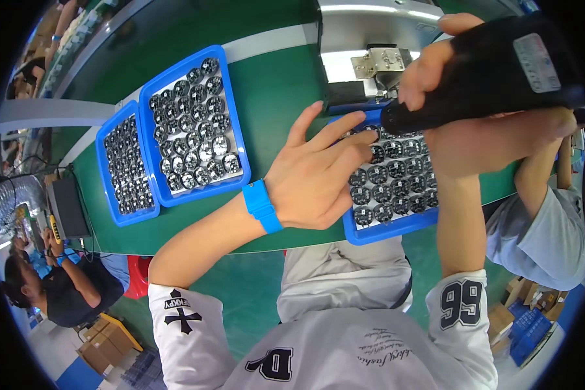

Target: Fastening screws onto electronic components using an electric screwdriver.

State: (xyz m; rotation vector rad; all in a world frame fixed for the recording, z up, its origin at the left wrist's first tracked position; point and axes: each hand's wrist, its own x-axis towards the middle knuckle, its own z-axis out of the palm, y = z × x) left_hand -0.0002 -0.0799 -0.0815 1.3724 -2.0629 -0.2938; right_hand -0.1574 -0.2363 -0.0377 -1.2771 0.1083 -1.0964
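Observation:
My left hand (pixel 315 172), with a blue wristband (pixel 261 207), reaches over the near left side of a blue tray (pixel 387 233). Its fingers are spread, and the fingertips come close to the round, shiny black-and-silver parts (pixel 396 169) standing in rows there. Whether they touch one is hard to see. My right hand (pixel 429 75) is closed around a long black device (pixel 478 75) with a pale label, raised high over the tray's right side. The device and hand hide the tray's far right part.
Two more blue trays (pixel 246 175) (pixel 151 212) of similar parts lie at left on the green table (pixel 266 84). Beyond the right tray is a machine with a metal clamp (pixel 383 62). People sit at left (pixel 78 286) and right (pixel 533 234); cardboard boxes (pixel 107 344) stand on the floor.

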